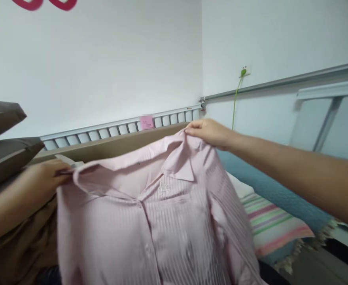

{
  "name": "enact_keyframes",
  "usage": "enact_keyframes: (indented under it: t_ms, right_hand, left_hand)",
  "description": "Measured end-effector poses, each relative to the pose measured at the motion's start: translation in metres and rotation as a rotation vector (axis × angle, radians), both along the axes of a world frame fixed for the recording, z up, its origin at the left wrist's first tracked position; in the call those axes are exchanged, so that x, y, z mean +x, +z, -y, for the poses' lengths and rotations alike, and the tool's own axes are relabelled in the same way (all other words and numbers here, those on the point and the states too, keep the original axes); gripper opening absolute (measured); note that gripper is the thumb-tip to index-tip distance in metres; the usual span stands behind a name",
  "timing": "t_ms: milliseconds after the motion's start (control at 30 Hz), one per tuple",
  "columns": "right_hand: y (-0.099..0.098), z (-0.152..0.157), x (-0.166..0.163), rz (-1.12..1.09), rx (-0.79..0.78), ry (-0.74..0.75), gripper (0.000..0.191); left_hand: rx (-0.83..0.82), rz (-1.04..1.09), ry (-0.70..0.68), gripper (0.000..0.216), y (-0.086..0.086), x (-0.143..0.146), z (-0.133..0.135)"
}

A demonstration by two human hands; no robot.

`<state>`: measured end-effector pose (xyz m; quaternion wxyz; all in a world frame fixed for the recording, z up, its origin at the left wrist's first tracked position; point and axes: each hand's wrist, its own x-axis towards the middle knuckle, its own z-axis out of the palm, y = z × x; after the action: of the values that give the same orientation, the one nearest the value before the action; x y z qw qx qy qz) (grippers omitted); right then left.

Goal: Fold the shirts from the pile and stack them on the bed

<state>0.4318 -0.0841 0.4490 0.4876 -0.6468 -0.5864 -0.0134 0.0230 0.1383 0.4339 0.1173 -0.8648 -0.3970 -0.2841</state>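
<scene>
A pink pinstriped button-up shirt (174,221) hangs spread between my two hands, its front facing me. Its collar lies folded on the right side, and a small white embroidered mark shows above the chest pocket. My left hand (48,174), slightly blurred, is closed on the shoulder edge at the left. With thumb and fingers pinched, my right hand (205,130) grips the opposite shoulder beside the collar. The lower hem is out of view.
Behind the shirt runs a grey slatted rail (114,130) with a pink note (146,122). Dark cushions (10,154) and brown cloth (25,233) lie at left. On the right are a striped cloth (275,221), a blue fringed cover (289,198) and a green cord (235,103).
</scene>
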Motion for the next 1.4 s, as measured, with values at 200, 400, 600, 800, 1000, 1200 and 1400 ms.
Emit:
enact_keyframes:
  t_ms: [200,400,600,800,1000,1200,1400]
  right_hand:
    - [0.008,-0.089,0.045,0.399,0.09,-0.336,0.015]
    - [0.087,-0.088,0.048,0.473,0.386,-0.411,0.026]
    - [0.024,-0.052,0.034,0.529,0.447,-0.288,0.02]
    - [-0.182,-0.009,0.018,0.488,0.045,-0.004,0.026]
    - [-0.368,0.04,-0.016,0.234,-0.248,-0.032,0.022]
    - [-0.404,0.072,-0.032,0.084,-0.28,-0.061,0.021]
    - [-0.388,0.084,-0.027,0.064,-0.319,0.022,0.022]
  left_hand:
    - [-0.055,0.008,0.173,0.041,0.019,0.07,-0.047]
    - [0.207,0.29,0.172,0.061,0.091,0.084,-0.032]
    - [0.385,0.227,-0.051,0.043,0.026,0.055,-0.016]
    - [-0.062,0.026,-0.268,0.021,-0.182,0.018,0.002]
    - [-0.486,-0.02,-0.247,0.023,-0.363,0.001,0.035]
    - [-0.536,0.121,-0.252,0.025,-0.39,-0.02,0.046]
    - [-0.608,0.076,-0.243,0.025,-0.394,-0.033,0.069]
